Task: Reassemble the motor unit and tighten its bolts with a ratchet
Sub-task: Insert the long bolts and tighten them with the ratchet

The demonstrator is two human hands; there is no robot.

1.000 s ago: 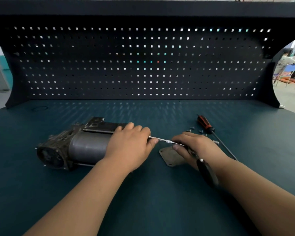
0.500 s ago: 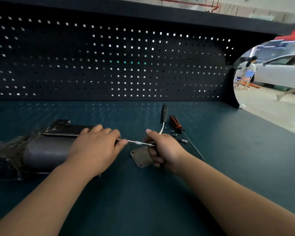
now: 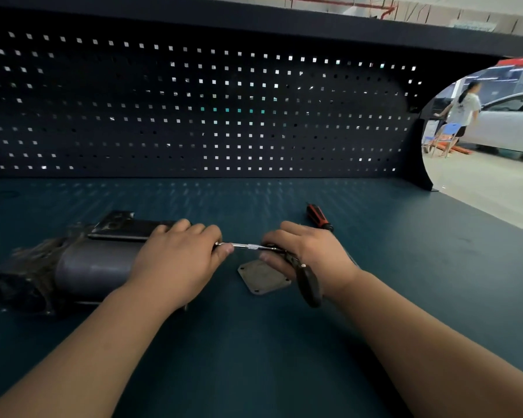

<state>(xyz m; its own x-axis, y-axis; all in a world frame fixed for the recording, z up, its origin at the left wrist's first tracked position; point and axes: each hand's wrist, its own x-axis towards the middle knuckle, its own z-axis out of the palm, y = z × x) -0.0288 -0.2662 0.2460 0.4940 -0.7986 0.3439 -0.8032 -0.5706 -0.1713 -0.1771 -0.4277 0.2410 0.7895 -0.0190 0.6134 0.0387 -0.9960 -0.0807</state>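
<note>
Ratchet [image 3: 308, 283] handle swung round, now pointing to 6 o'clock.
Left hand [image 3: 175, 260] clamps the motor [image 3: 94, 267], which lies at 9 o'clock on the surface [image 3: 254, 357]; right hand [image 3: 310, 251] grips the ratchet, its handle at 12 o'clock half a second ago. The plate [image 3: 263, 279] lies just beneath.

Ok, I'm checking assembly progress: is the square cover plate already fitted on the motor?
No, the cover plate lies flat on the bench, apart from the motor, beside the right hand gripping the ratchet.
</note>
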